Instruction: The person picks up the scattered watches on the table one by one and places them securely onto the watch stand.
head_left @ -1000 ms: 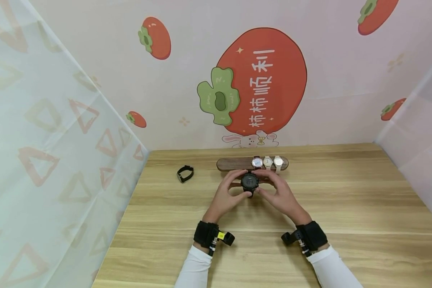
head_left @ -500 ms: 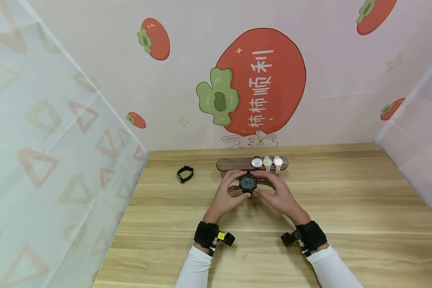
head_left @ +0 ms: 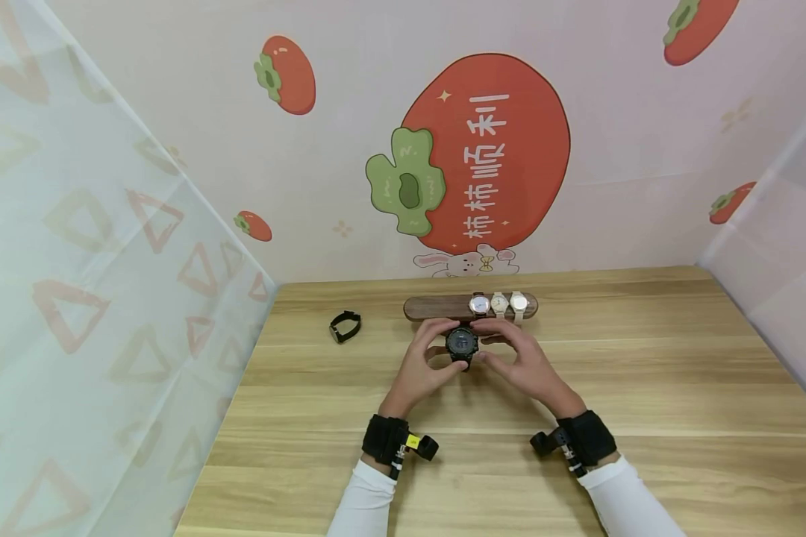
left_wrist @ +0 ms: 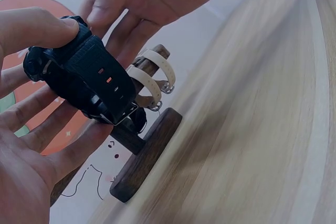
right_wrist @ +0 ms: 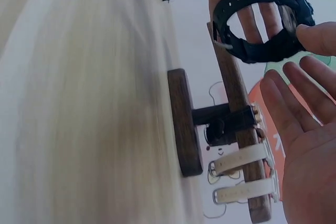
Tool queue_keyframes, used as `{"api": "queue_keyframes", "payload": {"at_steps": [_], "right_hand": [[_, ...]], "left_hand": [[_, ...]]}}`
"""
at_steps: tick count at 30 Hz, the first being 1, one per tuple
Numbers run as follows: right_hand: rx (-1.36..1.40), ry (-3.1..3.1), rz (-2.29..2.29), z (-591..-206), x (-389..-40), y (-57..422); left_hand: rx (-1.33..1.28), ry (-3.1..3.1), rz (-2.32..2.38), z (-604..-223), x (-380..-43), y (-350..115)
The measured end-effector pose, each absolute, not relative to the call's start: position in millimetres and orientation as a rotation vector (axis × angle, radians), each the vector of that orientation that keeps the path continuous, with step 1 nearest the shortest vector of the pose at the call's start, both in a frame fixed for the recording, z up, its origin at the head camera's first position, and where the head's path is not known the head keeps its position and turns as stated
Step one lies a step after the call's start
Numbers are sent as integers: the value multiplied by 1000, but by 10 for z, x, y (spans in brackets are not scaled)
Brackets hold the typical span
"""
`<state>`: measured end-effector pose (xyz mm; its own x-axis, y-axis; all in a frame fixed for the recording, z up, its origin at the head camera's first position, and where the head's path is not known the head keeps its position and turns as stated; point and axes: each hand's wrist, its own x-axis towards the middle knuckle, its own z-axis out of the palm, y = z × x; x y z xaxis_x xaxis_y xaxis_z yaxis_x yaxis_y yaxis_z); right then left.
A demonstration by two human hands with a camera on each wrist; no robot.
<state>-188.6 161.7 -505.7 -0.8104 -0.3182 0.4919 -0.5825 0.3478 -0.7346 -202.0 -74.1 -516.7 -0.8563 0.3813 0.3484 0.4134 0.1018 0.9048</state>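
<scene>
A black digital watch point(head_left: 461, 342), its strap buckled into a loop, is held up just in front of a dark wooden watch stand point(head_left: 436, 306). My left hand point(head_left: 422, 367) pinches it, with the thumb point(left_wrist: 58, 30) on the strap beside the case and the fingers at the far side. My right hand point(head_left: 525, 365) is beside the watch, its fingers stretched out and apart from the strap. The right thumb point(right_wrist: 317, 38) lies close to the case; contact cannot be made out. The stand's bar carries a dark-strapped watch point(head_left: 480, 304) and two light-strapped watches, one at its right end point(head_left: 519, 302).
Another black watch point(head_left: 345, 327) lies on its side on the wooden table point(head_left: 295, 403), left of the stand. Behind the table rises a wall sheet point(head_left: 618, 149) printed with persimmons. A patterned side sheet point(head_left: 107, 298) bounds the left.
The held watch has shifted slightly left and turned a little. My right hand has eased a little to the right, and a narrow gap shows between its thumb and the watch.
</scene>
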Motion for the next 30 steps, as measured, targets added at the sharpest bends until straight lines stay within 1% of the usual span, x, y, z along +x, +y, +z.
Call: {"api": "queue_keyframes", "payload": {"at_steps": [8,16,23,30], "right_hand": [[779,-2296,1283,-4995,-2048,1862],[582,-2346,1109,-4963,-2229,2172],[498,-2470,1172,-5031,-2321,2310],[450,-2590,1200,-5083,-2367,2337]], "left_hand": [[-825,-2318,-1899,-5153,-2024,-757],[-821,-2316,-1899,-5170,-2022,-773],[-828,-2302,-1913,-5182,-2033,-794],[-829,-2278,-1916,-5199,-2053,-820]]}}
